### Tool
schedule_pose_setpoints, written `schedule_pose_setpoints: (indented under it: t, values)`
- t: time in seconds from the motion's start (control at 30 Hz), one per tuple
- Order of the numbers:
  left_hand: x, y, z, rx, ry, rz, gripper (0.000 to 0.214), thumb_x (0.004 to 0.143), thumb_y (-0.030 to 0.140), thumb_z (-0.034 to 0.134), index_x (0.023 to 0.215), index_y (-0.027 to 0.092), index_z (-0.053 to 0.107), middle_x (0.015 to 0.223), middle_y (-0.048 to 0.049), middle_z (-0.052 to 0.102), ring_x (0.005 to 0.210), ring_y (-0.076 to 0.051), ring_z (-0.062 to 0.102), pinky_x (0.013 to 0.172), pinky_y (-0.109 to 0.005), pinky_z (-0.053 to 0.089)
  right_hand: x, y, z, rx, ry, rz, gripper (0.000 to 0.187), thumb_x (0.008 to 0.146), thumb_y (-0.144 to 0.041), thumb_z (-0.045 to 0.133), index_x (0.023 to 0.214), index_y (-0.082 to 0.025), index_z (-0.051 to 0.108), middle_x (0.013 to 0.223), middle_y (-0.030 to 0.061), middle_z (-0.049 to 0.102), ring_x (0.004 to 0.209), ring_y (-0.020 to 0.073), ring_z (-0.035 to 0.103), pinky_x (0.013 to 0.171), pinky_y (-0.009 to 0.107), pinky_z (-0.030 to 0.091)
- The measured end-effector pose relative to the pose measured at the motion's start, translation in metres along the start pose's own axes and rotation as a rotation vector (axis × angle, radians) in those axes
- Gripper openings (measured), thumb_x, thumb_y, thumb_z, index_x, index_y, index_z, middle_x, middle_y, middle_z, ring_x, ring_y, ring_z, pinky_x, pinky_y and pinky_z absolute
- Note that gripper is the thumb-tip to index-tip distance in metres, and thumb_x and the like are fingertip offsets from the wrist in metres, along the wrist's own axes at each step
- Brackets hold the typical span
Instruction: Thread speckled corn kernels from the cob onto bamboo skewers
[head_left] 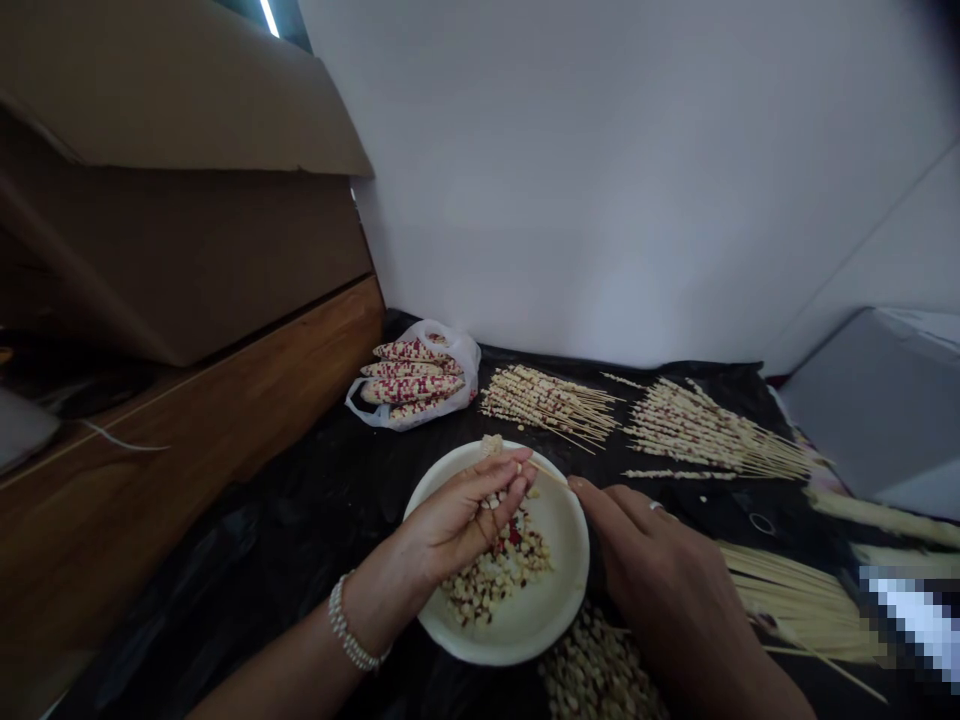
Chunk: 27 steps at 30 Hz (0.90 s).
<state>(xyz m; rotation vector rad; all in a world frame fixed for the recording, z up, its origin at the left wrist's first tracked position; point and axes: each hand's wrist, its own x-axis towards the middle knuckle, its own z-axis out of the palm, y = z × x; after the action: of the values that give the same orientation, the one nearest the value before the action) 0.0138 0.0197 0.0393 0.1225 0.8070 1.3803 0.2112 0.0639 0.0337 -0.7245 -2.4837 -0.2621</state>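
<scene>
Over a white bowl (573, 560) of loose corn kernels (487, 590), my left hand (457, 515) is closed, its fingertips pinching a pale corn kernel (519, 468). More kernels show under those fingers. My right hand (652, 560), at the bowl's right rim, grips a thin wooden skewer (551, 472) between thumb and fingers. The skewer's left end meets the left fingertips. Beyond them, in line with the skewer, a pale lump (491, 444) sticks out; whether it is on the skewer I cannot tell.
Black plastic sheet (315, 560) covers the surface. A plastic bag (469, 355) holds speckled corn cobs (412, 388). Two piles of kernel-strung skewers (547, 400) (690, 430) lie behind. Bare skewers (802, 600) are at right, more kernels (600, 670) in front. A cardboard box (187, 220) stands left.
</scene>
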Motion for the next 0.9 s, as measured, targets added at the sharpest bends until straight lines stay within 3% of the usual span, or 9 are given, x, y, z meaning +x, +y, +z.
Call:
schedule_pose_setpoints:
  t: [0.27, 0.5, 0.77, 0.9]
  values:
    - [0.0024, -0.0006, -0.0034, 0.022, 0.033, 0.015, 0.011, 0.08, 0.008, 0.064, 0.088, 0.014, 0.069, 0.084, -0.0031, 0.071, 0.073, -0.007, 0.067, 0.061, -0.01, 0.052, -0.0009, -0.0037, 0.0023, -0.024, 0.017, 0.01, 0.038, 0.089, -0.01, 0.037, 0.122, -0.016, 0.054, 0.075, 0.0023, 0.059, 0.062, 0.0142, 0.057, 0.052, 0.027, 0.038]
    - [0.0039, -0.0065, -0.0027, 0.075, 0.067, 0.043, 0.01, 0.079, 0.013, 0.066, 0.089, 0.016, 0.07, 0.09, -0.0024, 0.072, 0.077, -0.007, 0.066, 0.069, -0.012, 0.052, -0.0003, -0.0064, 0.0038, -0.091, 0.0, -0.01, 0.039, 0.085, -0.011, 0.041, 0.12, -0.017, 0.057, 0.071, 0.001, 0.056, 0.057, 0.0149, 0.054, 0.049, 0.028, 0.032]
    - [0.0024, -0.0057, -0.0045, 0.156, -0.005, 0.105, 0.021, 0.077, 0.009, 0.067, 0.097, 0.014, 0.07, 0.104, -0.0059, 0.071, 0.097, -0.012, 0.066, 0.092, -0.02, 0.049, 0.0011, -0.0064, -0.0001, -0.161, -0.023, -0.038, 0.042, 0.079, -0.008, 0.047, 0.12, -0.012, 0.059, 0.072, 0.0035, 0.057, 0.056, 0.016, 0.053, 0.05, 0.03, 0.034]
    - [0.0049, -0.0056, -0.0079, 0.134, -0.004, 0.096, 0.02, 0.077, 0.009, 0.068, 0.096, 0.016, 0.07, 0.102, -0.0037, 0.072, 0.093, -0.01, 0.067, 0.088, -0.017, 0.051, 0.001, -0.007, -0.0014, -0.165, -0.017, -0.026, 0.043, 0.079, -0.008, 0.047, 0.121, -0.013, 0.058, 0.071, 0.0031, 0.056, 0.056, 0.0166, 0.052, 0.049, 0.03, 0.033]
